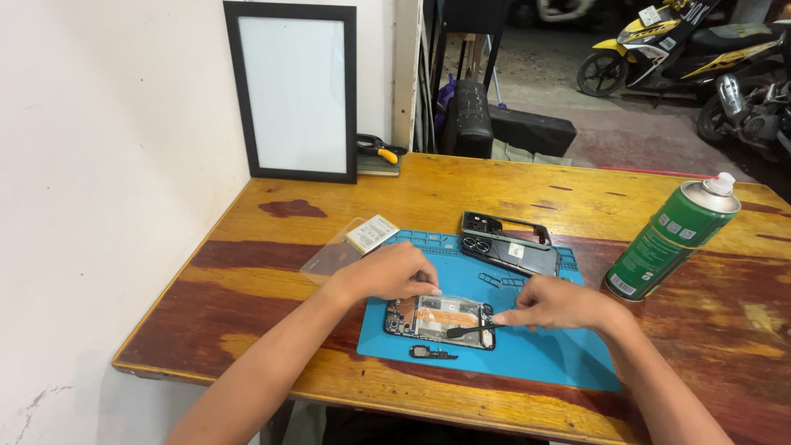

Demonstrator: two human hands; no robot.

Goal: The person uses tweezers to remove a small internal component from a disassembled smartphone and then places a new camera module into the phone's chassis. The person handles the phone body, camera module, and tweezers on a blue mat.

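On blue mat [535, 350] — opened phone [441, 320], orange inner parts exposed.

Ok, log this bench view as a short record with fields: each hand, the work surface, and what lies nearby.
left hand: rests on the top edge of the opened phone
right hand: holds a black tool, tip on the phone
surface: blue mat on wooden table
on mat: black back cover, small black part
nearby: green spray can, tilted; empty black frame against the wall
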